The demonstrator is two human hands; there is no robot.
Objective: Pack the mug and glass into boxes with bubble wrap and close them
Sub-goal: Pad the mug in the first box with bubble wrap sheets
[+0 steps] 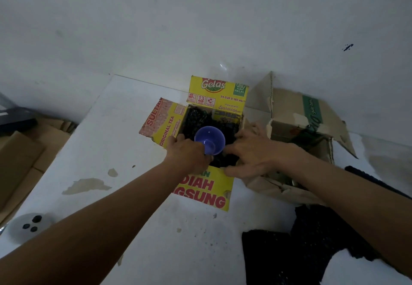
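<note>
Purple mug [209, 138], black bubble wrap [196, 119], yellow box [217, 97]

The yellow box [217, 97] carries red lettering and a pink brick pattern on one flap. Inside it, a violet-blue mug [209, 138] sits on black bubble wrap [196, 119]. Right of it, the brown box [289, 110] has a green band. The white table [133, 110] shows tan patches.

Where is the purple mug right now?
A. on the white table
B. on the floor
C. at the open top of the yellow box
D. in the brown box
C: the left hand holds the mug in the yellow box opening, over black bubble wrap.
</note>
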